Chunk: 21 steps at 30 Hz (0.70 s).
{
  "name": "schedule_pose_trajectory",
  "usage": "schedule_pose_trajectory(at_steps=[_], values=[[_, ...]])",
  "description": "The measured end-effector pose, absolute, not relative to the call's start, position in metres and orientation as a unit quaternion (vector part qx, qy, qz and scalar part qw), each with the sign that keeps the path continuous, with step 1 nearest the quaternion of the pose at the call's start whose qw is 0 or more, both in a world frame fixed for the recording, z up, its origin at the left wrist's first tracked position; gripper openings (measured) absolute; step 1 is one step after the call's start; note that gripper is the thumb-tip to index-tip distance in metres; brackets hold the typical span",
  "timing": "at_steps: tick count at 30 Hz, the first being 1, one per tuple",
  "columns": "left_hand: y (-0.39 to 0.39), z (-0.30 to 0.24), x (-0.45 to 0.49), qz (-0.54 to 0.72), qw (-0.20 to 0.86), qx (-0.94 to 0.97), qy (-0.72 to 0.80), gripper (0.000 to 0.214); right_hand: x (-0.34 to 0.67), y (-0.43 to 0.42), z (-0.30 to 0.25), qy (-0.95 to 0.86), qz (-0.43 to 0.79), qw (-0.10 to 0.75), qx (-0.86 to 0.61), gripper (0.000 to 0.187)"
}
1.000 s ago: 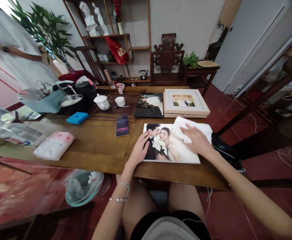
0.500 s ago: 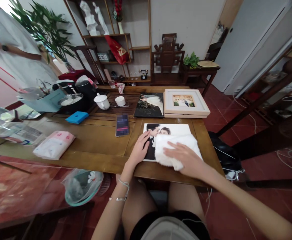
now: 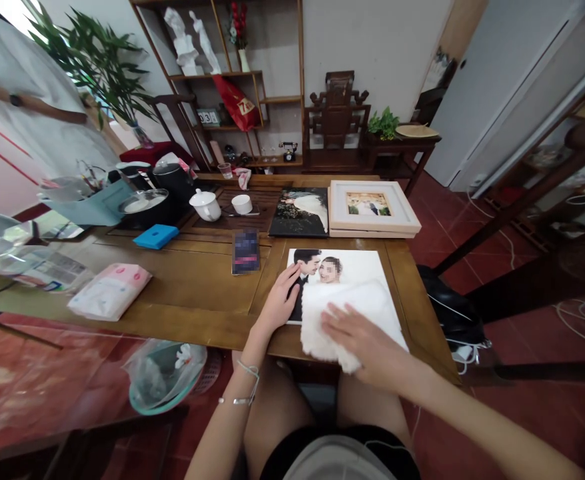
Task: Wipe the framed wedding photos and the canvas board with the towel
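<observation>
A wedding photo print [image 3: 375, 267] of a couple on a white ground lies flat near the table's front edge. Over its lower right part is spread a fluffy white cloth [image 3: 372, 300], with one edge drooping past the table's front. My right hand [image 3: 349, 337] presses on the cloth and holds it under the palm, fingers stretched across it. On the photo's left side my left hand [image 3: 283, 293] rests flat with fingers extended, holding nothing. The lower part of the pictured couple is hidden by the cloth and hands.
Behind the photo lie a dark photo panel [image 3: 299, 212] and a pale wooden picture frame [image 3: 412, 217]. To the left are a phone-like dark item [image 3: 245, 252], a tissue pack [image 3: 109, 291], a blue box [image 3: 155, 236] and a lidded white cup [image 3: 205, 205]. A person [image 3: 37, 87] stands far left.
My right hand has slid the cloth toward me and slightly left, baring more of the pictured faces. My left hand has stayed in place on the photo.
</observation>
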<state>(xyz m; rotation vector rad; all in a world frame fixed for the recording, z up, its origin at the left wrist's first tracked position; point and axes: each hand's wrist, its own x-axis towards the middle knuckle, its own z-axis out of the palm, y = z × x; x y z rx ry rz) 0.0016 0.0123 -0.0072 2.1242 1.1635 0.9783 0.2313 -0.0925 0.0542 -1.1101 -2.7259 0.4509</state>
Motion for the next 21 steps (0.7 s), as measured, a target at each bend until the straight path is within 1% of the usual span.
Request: schedule_pose_trajectory(at_steps=[1,3,6,9,11,13,15,17,21], values=[[0.012,-0.007,0.002,0.360,0.263,0.785,0.430,0.044,0.231,-0.100,0.057,-0.919,0.174,0.079,-0.346,0.086],[0.012,-0.006,0.001,0.360,0.265,0.786,0.428,0.044,0.237,-0.100,0.059,-0.921,0.214,0.087,-0.314,0.082],[0.012,-0.006,0.001,0.361,0.262,0.787,0.425,0.044,0.258,-0.066,0.056,-0.901,0.222,0.136,-0.347,0.071],[0.012,-0.007,0.000,0.358,0.257,0.789,0.428,0.044,0.282,-0.017,0.046,-0.869,0.125,0.173,-0.446,0.066],[0.012,-0.008,0.000,0.354,0.255,0.789,0.432,0.044,0.292,0.007,0.040,-0.841,0.044,0.170,-0.512,0.065],[0.012,-0.008,0.001,0.353,0.256,0.789,0.434,0.043,0.292,0.014,0.035,-0.815,-0.007,0.154,-0.559,0.066],[0.012,-0.007,0.001,0.355,0.257,0.787,0.434,0.043,0.283,0.003,0.033,-0.812,-0.020,0.132,-0.568,0.067],[0.012,-0.007,0.001,0.357,0.258,0.787,0.432,0.044,0.267,-0.023,0.034,-0.834,-0.004,0.110,-0.540,0.071],[0.013,-0.008,0.001,0.356,0.259,0.788,0.430,0.045,0.238,-0.080,0.047,-0.903,0.101,0.071,-0.412,0.089]])
